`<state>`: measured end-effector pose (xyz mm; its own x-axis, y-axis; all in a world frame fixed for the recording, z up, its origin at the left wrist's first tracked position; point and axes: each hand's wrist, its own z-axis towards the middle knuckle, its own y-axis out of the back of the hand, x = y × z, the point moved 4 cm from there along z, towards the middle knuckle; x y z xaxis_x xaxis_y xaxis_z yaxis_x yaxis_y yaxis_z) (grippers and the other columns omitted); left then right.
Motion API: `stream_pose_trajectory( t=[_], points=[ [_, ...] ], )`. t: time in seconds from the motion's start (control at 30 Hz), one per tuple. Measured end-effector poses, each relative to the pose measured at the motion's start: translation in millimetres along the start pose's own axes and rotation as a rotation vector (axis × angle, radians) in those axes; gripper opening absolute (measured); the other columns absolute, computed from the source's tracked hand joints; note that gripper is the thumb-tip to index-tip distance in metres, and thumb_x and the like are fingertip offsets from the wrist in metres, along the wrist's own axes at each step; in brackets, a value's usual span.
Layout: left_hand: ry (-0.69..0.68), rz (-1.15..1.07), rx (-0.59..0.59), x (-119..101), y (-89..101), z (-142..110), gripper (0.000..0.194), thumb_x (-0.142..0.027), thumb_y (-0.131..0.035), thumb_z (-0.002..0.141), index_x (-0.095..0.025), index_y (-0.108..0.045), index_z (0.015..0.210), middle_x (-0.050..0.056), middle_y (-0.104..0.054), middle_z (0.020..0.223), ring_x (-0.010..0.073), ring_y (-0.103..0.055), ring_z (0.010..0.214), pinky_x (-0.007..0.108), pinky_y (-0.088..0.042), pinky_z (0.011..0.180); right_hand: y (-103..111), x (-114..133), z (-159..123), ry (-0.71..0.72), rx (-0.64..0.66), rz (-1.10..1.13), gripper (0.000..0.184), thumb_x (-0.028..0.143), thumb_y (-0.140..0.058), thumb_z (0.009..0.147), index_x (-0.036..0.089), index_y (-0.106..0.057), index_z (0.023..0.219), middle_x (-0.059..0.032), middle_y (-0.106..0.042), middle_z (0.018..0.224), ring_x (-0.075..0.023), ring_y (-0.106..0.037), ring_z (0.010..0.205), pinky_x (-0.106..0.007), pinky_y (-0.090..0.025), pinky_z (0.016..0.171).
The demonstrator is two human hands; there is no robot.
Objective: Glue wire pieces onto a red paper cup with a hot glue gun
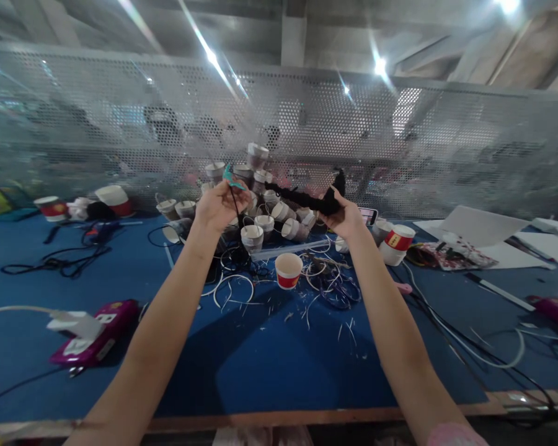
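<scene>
Blue tabletop [270, 371], red-and-white paper cup [289, 271], white wire scraps [232, 291], purple power strip [97, 334], piled cups [252, 238]

The bench [279, 371] is covered in plain blue, with a brown strip along its front edge. Near its middle, the paper cup [288, 271] is cream inside and red outside; the heaped cups [252, 238] behind are greyish white. The yarn piece [307, 199] is solid black, and the small strip [231, 179] is bright turquoise. The power strip [97, 333] is magenta with white patches, its plug [77, 324] white. On the far side, the mesh panel [307, 124] is grey with a regular dotted pattern. The cuff [453, 435] is pink.
</scene>
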<state>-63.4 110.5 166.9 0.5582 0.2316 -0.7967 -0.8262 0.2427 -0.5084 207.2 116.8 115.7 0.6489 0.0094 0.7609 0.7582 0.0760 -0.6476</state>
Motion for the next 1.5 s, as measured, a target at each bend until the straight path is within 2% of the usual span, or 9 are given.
stream_pose_trajectory(
  t=[0.1,0.3,0.47,0.57,0.7,0.83,1.1,1.23,1.5],
  points=[
    [0.021,0.118,0.031,6,3.2,2,0.013,-0.016,-0.052,0.078,-0.016,-0.053,0.064,-0.001,-0.053,0.059,0.0088,-0.055,0.057,0.024,-0.051,0.062,-9,0,-8,-0.033,0.147,0.026,0.011,0.027,-0.049,0.080,0.024,-0.058,0.086,0.0026,-0.064,0.074,-0.0105,-0.058,0.059,-0.021,-0.051,0.045],
    [0.218,0.708,0.472,32,-22.5,-17,0.020,-0.035,-0.061,0.075,-0.018,-0.062,0.085,0.003,-0.063,0.083,0.0143,-0.060,0.077,0.026,-0.048,0.069,-37,-8,-21,0.058,0.305,0.095,0.011,0.020,-0.057,0.077,0.021,-0.054,0.088,0.0034,-0.060,0.068,-0.0082,-0.058,0.061,-0.021,-0.053,0.060],
    [0.111,0.784,0.479,48,-47.7,-29,0.031,-0.045,-0.048,0.081,-0.019,-0.062,0.088,0.006,-0.064,0.091,0.0172,-0.058,0.084,0.030,-0.046,0.071,-49,-8,-28,0.245,0.288,-0.038,0.027,0.013,-0.061,0.071,0.025,-0.053,0.094,0.0025,-0.066,0.081,-0.0147,-0.064,0.078,-0.033,-0.055,0.072],
    [0.049,0.865,0.580,56,-58.5,-33,0.028,-0.041,-0.061,0.072,-0.016,-0.063,0.084,0.003,-0.063,0.080,0.0147,-0.057,0.074,0.028,-0.045,0.067,-51,-5,-34,0.255,0.298,-0.105,0.029,0.017,-0.062,0.071,0.027,-0.053,0.097,0.0022,-0.068,0.089,-0.0176,-0.064,0.088,-0.038,-0.053,0.079],
    [-0.100,0.994,0.599,45,-57.2,-31,0.025,-0.038,-0.063,0.070,-0.014,-0.061,0.068,0.000,-0.060,0.068,0.0127,-0.055,0.069,0.027,-0.043,0.068,-49,0,-41,0.202,0.323,-0.228,0.037,0.027,-0.066,0.070,0.028,-0.052,0.105,-0.0010,-0.068,0.099,-0.0218,-0.063,0.095,-0.043,-0.052,0.081],
    [-0.138,0.978,0.723,32,-54.1,-33,0.026,-0.030,-0.072,0.059,-0.016,-0.062,0.078,0.002,-0.063,0.086,0.0141,-0.059,0.081,0.027,-0.046,0.074,-46,6,-40,0.251,0.336,-0.288,0.049,0.038,-0.065,0.071,0.034,-0.045,0.116,0.0004,-0.066,0.104,-0.0219,-0.060,0.102,-0.044,-0.051,0.081],
    [-0.362,1.055,0.466,30,-50.2,-28,0.026,-0.024,-0.074,0.055,-0.012,-0.063,0.075,-0.001,-0.059,0.064,0.0102,-0.055,0.059,0.022,-0.044,0.056,-37,5,-31,0.261,0.245,-0.373,0.048,0.050,-0.060,0.073,0.036,-0.047,0.117,0.0018,-0.066,0.102,-0.0204,-0.062,0.095,-0.036,-0.053,0.071],
    [-0.441,1.079,0.413,31,-52.1,-27,0.023,-0.028,-0.074,0.056,-0.012,-0.061,0.066,0.000,-0.060,0.062,0.0101,-0.054,0.058,0.021,-0.044,0.053,-45,-2,-36,0.209,0.275,-0.385,0.059,0.035,-0.073,0.061,0.033,-0.049,0.115,0.0038,-0.068,0.088,-0.0171,-0.066,0.077,-0.029,-0.052,0.062],
    [-0.126,0.977,0.579,41,-49.3,-29,0.015,-0.027,-0.069,0.065,-0.014,-0.062,0.069,-0.003,-0.058,0.051,0.0083,-0.054,0.043,0.018,-0.043,0.042,-51,-5,-30,0.248,0.191,-0.247,0.014,0.025,-0.063,0.065,0.020,-0.059,0.077,0.0069,-0.054,0.056,-0.0064,-0.052,0.052,-0.019,-0.044,0.053]
  ],
)
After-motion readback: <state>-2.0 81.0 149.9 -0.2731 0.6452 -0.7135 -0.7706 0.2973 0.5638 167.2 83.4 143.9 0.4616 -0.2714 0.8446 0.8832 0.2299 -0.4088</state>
